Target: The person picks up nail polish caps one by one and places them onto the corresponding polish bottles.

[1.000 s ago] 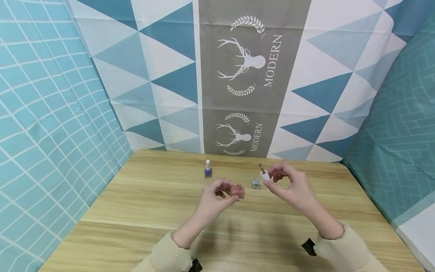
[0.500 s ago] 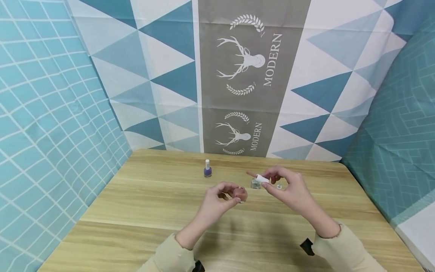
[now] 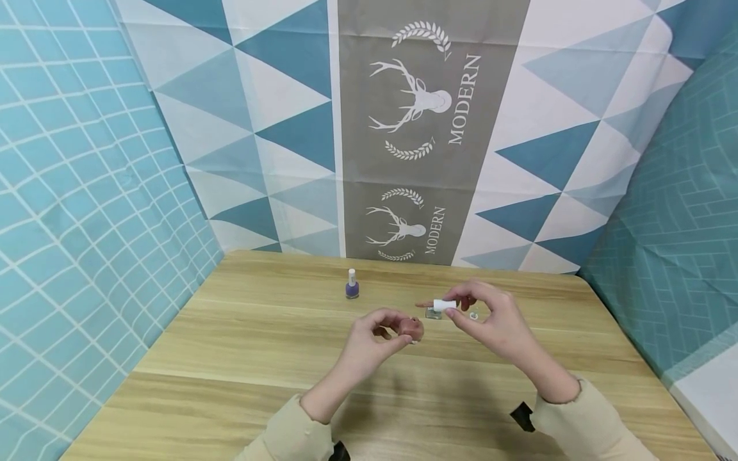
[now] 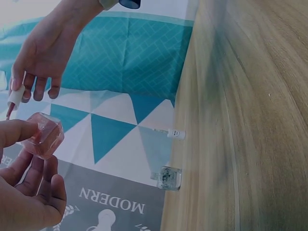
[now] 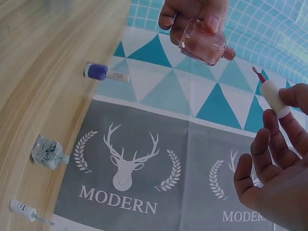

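Observation:
My left hand [image 3: 369, 342] pinches a square glass bottle of pink nail polish [image 5: 204, 42] between thumb and fingers, above the table. Its neck is uncapped. My right hand [image 3: 490, 317] holds the white brush cap [image 5: 273, 98] of the polish between thumb and fingers. In the head view the cap lies level, its pink-coated brush [image 3: 425, 305] pointing left. Brush and bottle are apart, the brush slightly higher and to the right. In the left wrist view the pink bottle [image 4: 44, 135] is seen close up, its neck hidden by my thumb.
A purple nail polish bottle [image 3: 352, 286] with its white cap on stands farther back on the wooden table [image 3: 259, 358]. An uncapped clear bottle with flecks [image 5: 46, 151] stands behind my hands. Its white brush cap [image 5: 23, 210] stands beside it, brush up.
The brush cap has tipped from brush up to level, its brush swinging left. My left hand with the pink bottle has shifted slightly right.

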Demonstrator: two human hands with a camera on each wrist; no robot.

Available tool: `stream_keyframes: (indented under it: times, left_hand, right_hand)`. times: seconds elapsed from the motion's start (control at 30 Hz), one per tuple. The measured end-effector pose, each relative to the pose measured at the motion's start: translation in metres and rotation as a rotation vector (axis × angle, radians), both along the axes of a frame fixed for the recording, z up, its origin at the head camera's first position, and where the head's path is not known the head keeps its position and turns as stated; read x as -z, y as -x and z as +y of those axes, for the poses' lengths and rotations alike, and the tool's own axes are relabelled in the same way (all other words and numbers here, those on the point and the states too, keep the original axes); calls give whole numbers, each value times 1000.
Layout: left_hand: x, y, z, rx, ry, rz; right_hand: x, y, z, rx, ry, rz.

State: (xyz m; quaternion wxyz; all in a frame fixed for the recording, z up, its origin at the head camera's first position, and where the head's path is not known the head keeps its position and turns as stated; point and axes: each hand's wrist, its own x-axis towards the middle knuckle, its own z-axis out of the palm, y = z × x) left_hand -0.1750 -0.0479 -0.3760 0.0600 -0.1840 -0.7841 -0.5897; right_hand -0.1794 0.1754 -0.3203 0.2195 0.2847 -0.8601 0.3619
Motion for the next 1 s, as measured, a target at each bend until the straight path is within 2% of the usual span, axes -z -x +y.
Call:
stream_keyframes:
  times: [0.13, 0.27, 0.4, 0.5, 0.73, 1.0]
  left_hand:
    - [8, 5, 0, 5, 0, 25]
    - [8, 5, -1, 14, -7, 46]
    - [5, 3, 0, 17, 0, 34]
    - [0, 1, 0, 15, 11, 24]
    - [-26, -15, 2, 27, 22, 42]
    - [-30, -18, 2, 31, 31, 34]
  right_hand:
    - [-1, 0, 1, -19, -30, 15]
    - [-4, 0, 0, -33, -49, 19]
    - [-5, -1, 0, -57, -54, 18]
    - [-6, -1, 0, -67, -62, 21]
    - [-6, -1, 1, -69, -83, 8]
    - [-6, -2, 0, -76, -93, 18]
